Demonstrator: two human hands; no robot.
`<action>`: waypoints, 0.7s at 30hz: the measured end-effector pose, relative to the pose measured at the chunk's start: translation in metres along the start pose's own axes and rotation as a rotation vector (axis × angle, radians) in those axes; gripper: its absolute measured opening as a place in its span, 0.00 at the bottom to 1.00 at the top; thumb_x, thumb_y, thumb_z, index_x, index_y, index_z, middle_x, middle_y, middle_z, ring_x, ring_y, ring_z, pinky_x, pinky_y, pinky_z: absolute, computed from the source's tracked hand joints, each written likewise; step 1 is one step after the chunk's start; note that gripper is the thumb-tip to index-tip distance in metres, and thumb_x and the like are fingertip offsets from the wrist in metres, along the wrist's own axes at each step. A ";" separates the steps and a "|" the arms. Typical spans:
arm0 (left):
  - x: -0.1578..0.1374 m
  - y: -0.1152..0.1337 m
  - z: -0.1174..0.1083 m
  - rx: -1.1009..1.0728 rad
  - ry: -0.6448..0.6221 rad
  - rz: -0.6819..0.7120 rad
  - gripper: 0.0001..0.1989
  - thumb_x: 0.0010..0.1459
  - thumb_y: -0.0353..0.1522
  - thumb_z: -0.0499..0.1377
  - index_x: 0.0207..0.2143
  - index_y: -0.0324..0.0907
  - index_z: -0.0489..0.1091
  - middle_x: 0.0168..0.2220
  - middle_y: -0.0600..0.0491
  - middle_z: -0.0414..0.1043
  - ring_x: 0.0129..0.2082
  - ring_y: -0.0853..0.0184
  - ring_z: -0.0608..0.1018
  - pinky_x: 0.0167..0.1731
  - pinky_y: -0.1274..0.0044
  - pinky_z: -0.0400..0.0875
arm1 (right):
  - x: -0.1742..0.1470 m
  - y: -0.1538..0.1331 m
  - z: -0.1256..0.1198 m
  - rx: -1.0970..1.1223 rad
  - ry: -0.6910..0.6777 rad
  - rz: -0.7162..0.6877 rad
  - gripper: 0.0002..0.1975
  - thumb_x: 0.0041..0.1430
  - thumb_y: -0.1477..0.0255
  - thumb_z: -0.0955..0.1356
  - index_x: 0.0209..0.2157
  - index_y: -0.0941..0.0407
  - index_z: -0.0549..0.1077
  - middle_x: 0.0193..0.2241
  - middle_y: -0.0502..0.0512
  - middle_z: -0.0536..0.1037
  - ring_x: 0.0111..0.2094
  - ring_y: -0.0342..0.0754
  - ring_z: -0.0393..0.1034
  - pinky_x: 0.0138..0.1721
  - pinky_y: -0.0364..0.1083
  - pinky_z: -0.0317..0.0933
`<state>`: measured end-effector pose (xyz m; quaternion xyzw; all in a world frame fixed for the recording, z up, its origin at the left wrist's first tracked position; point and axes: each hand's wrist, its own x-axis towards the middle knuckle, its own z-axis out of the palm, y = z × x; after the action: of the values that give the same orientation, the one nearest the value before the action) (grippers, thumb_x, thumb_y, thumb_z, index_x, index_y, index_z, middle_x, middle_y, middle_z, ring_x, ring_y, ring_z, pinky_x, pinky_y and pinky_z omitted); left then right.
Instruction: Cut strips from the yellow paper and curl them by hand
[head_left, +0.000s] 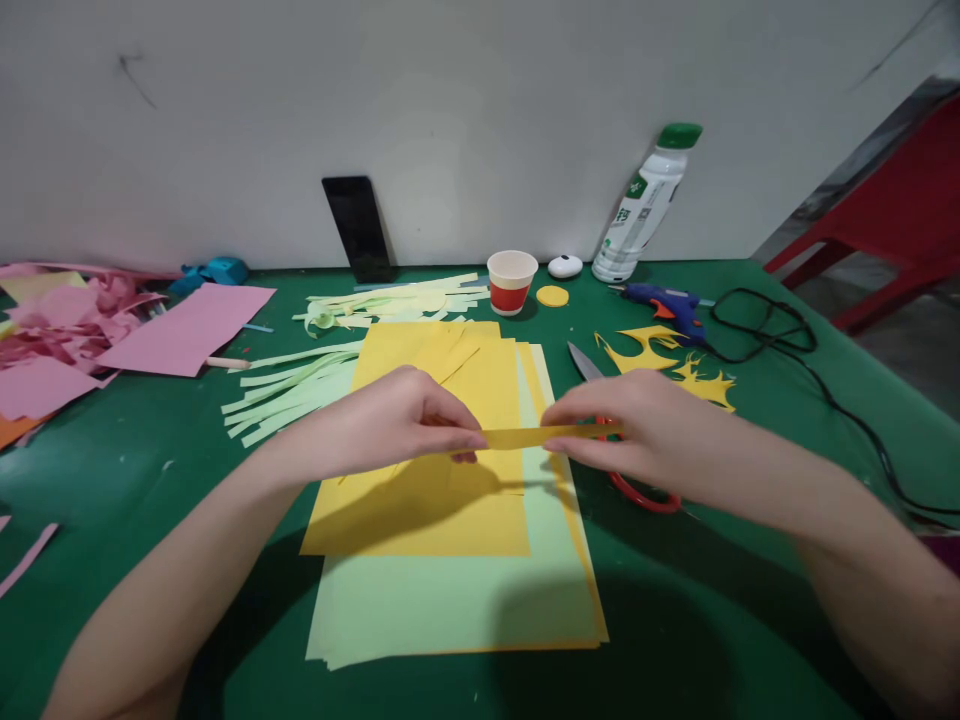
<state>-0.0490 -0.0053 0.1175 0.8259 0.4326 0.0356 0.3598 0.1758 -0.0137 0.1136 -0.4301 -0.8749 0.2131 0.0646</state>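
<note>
Between my two hands a narrow yellow paper strip [514, 438] is stretched level above the stacked sheets. My left hand [409, 425] pinches its left end, and my right hand [611, 425] pinches it further right, with the strip's tail running behind the fingers. Beneath lie yellow paper sheets [420, 525], on top of pale green sheets [450, 610]. Scissors with red handles [645, 497] rest on the table, partly hidden under my right hand. Yellow paper offcuts [645, 352] lie just beyond that hand.
Pale green strips [300, 395] fan out at the left of the stack. A paper cup [511, 285], a yellow disc [553, 296], a leaning phone [358, 230] and a bottle [641, 215] stand along the wall. A glue gun [667, 305] trails its cord rightward. Pink paper [191, 330] is heaped left.
</note>
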 end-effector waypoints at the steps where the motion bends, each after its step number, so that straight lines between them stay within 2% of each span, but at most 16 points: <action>1: 0.001 0.001 0.004 0.020 0.057 0.016 0.12 0.56 0.34 0.53 0.34 0.43 0.76 0.31 0.56 0.77 0.25 0.73 0.74 0.23 0.84 0.62 | 0.001 -0.005 0.005 -0.020 -0.052 -0.002 0.14 0.58 0.66 0.59 0.26 0.56 0.73 0.21 0.50 0.73 0.22 0.43 0.63 0.24 0.43 0.51; 3: 0.004 0.002 0.013 0.054 0.184 0.071 0.12 0.56 0.31 0.52 0.38 0.43 0.74 0.35 0.55 0.77 0.31 0.71 0.76 0.30 0.82 0.65 | 0.003 -0.011 0.012 -0.021 -0.105 0.027 0.17 0.59 0.69 0.58 0.23 0.57 0.72 0.17 0.50 0.71 0.20 0.41 0.60 0.22 0.43 0.47; 5: 0.007 0.003 0.023 0.041 0.233 0.137 0.12 0.56 0.30 0.52 0.38 0.42 0.74 0.35 0.55 0.77 0.32 0.71 0.76 0.32 0.82 0.66 | 0.004 -0.014 0.016 0.007 -0.108 0.071 0.18 0.59 0.68 0.58 0.21 0.58 0.71 0.16 0.50 0.69 0.19 0.40 0.58 0.21 0.42 0.46; 8: 0.012 0.004 0.034 0.011 0.241 0.192 0.11 0.56 0.30 0.52 0.35 0.41 0.75 0.31 0.55 0.77 0.27 0.72 0.76 0.28 0.82 0.66 | 0.005 -0.015 0.017 0.027 -0.114 0.114 0.20 0.59 0.67 0.57 0.18 0.58 0.69 0.14 0.49 0.65 0.17 0.39 0.55 0.20 0.42 0.44; 11: 0.014 0.004 0.039 0.011 0.269 0.184 0.10 0.55 0.29 0.53 0.32 0.39 0.75 0.29 0.55 0.77 0.26 0.72 0.75 0.26 0.82 0.66 | 0.007 -0.017 0.017 0.019 -0.126 0.124 0.20 0.58 0.68 0.57 0.16 0.58 0.64 0.13 0.47 0.60 0.17 0.39 0.51 0.20 0.43 0.42; 21: 0.019 -0.004 0.034 0.031 0.258 0.093 0.09 0.52 0.29 0.53 0.29 0.39 0.74 0.28 0.53 0.76 0.26 0.71 0.75 0.26 0.81 0.66 | 0.008 -0.014 0.018 -0.050 -0.068 0.086 0.20 0.57 0.70 0.58 0.13 0.57 0.51 0.12 0.45 0.48 0.16 0.39 0.41 0.19 0.43 0.39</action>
<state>-0.0268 -0.0092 0.0851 0.8392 0.4369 0.1514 0.2863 0.1552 -0.0206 0.1028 -0.4611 -0.8624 0.2084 0.0150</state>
